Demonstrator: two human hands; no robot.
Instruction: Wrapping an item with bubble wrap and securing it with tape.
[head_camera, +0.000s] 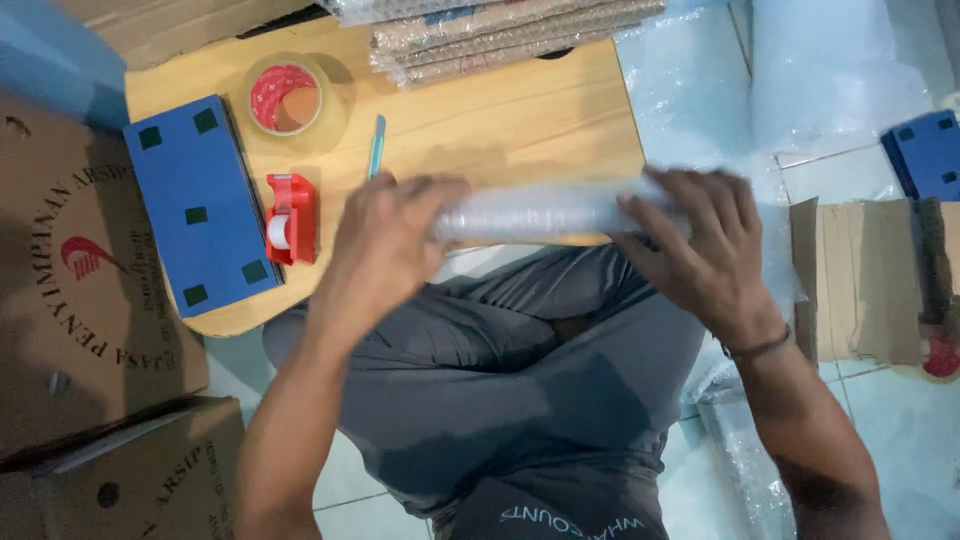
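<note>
A person sits cross-legged on a pale tiled floor, seen from above, with a low wooden table (500, 110) across the lap. Large brown cardboard boxes (70, 270) stand to the left, and loose clear bubble wrap (820, 80) spreads over the floor to the right.

Both hands grip a long bundle wrapped in bubble wrap (545, 212), held level over the table's near edge. The left hand (395, 235) is closed around its left end; the right hand (700, 240), fingers curled over the top, clamps the right end. The bundle looks already rolled up in its wrap. No tape shows on it, so sealing seems still undone.

On the table, from larger to smaller: a stack of flat packets wrapped in bubble wrap (500, 35) at the far edge, a blue flat box with dark square patches (200, 205) at left, a roll of clear tape (290, 97), a red tape dispenser (290, 218), and a slim teal cutter (377, 145). The dispenser and cutter lie just beside the left hand, unobstructed. Another blue box (925, 155) and flattened cardboard (860, 280) lie far right.
</note>
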